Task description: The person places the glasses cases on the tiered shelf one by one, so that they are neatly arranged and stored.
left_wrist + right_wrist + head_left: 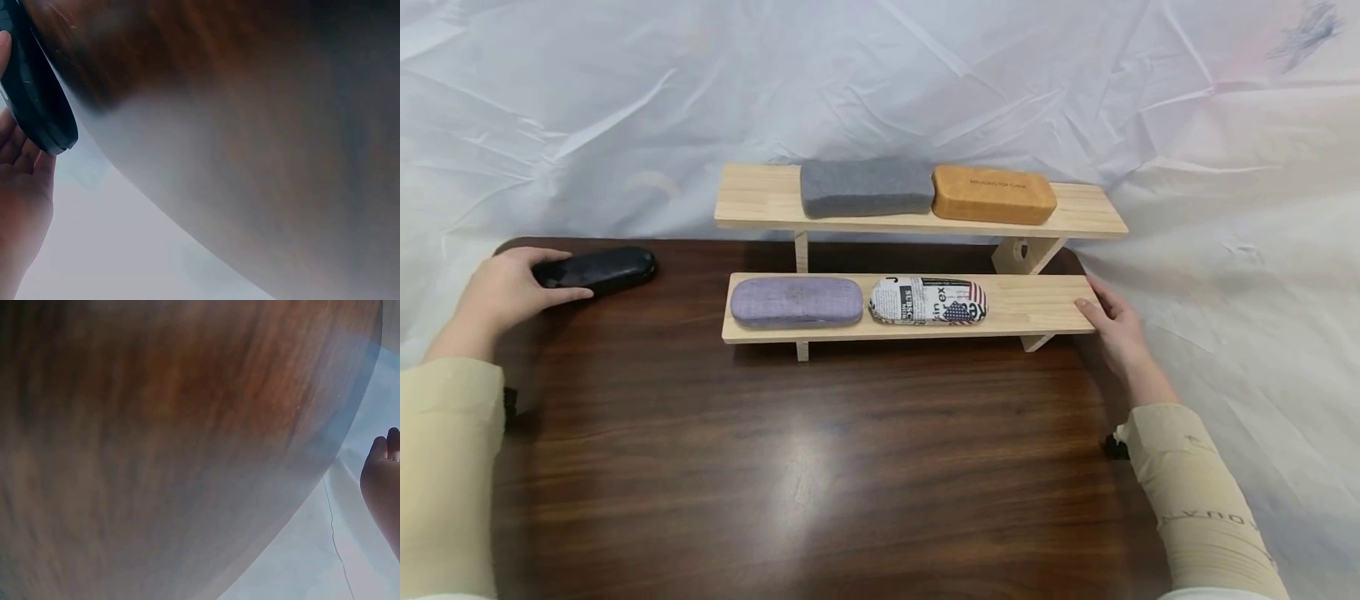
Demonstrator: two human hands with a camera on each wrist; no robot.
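Observation:
My left hand [505, 287] grips the left end of a black glasses case [606, 271] at the table's back left corner, thumb in front and fingers behind. In the left wrist view the same case overlaps the table edge. At the far side stands a two-tier wooden shelf [1037, 304]. My right hand [1120, 329] holds the right end of its lower board, thumb on top, the other fingers partly hidden past the end. On that board lie a purple glasses case [797, 302] and a newsprint-patterned glasses case [928, 301], side by side.
The upper board [756, 192] bears a grey case [865, 188] and an orange-brown case [994, 195], end to end. A white sheet [700, 100] hangs behind the dark wooden table [820, 467]. Black clips [1116, 447] sit at the table's sides.

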